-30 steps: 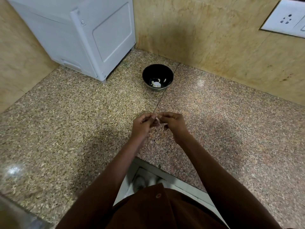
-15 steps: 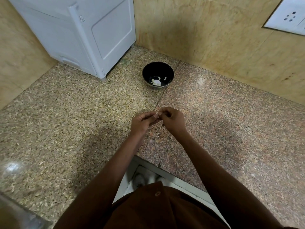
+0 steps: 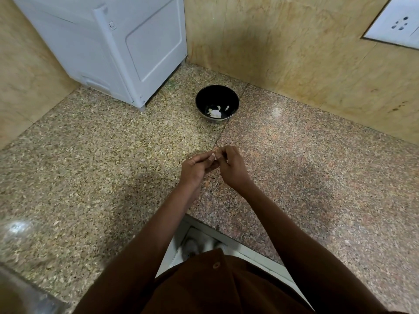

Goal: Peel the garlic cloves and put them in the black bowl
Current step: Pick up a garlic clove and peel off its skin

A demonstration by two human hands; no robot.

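while the view had crept closer than a second before, our left hand [image 3: 195, 167] and right hand [image 3: 232, 168] still met fingertip to fingertip, pinching a small pale garlic clove [image 3: 214, 156]. peeling seemed unfinished; the round glossy black bowl [image 3: 217, 103] sat well beyond, holding pale pieces.

No readable text, label or number anywhere
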